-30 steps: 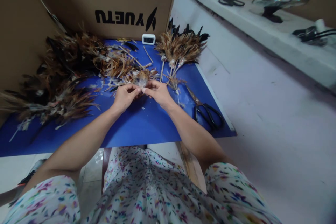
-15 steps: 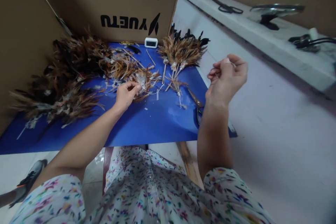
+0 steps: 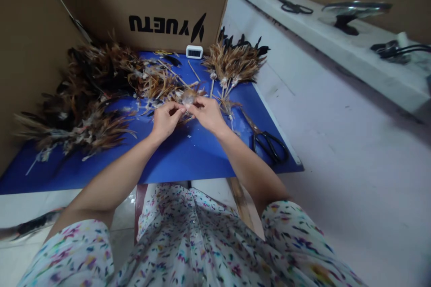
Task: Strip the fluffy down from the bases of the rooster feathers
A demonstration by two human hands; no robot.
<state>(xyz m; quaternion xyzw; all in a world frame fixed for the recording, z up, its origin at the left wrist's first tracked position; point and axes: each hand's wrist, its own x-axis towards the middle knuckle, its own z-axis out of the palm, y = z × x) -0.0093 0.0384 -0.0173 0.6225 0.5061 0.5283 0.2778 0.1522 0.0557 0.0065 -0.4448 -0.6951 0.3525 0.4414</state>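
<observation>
Over the blue tabletop (image 3: 191,157), my left hand (image 3: 167,120) and my right hand (image 3: 209,114) meet with their fingertips almost touching. Both pinch a small bunch of brown feathers (image 3: 189,97) with pale fluff at its base. Fingers cover the spot where the bunch is gripped. Just behind them lies a heap of brown feathers (image 3: 158,81) with whitish quill ends. Feather bundles on thin sticks (image 3: 235,65) fan out to the right at the back. Black-handled scissors (image 3: 266,141) rest right of my right hand.
A dark feather pile (image 3: 81,128) covers the table's left side. A small white digital clock (image 3: 194,52) stands before the cardboard box (image 3: 151,4). Along the right wall, a ledge (image 3: 323,22) carries another pair of scissors (image 3: 296,7). Someone's shoe (image 3: 37,224) shows at lower left.
My right hand has come down from the raised position at right to meet my left hand at the feather bunch. The scissors on the table are now uncovered. My left hand has barely moved.
</observation>
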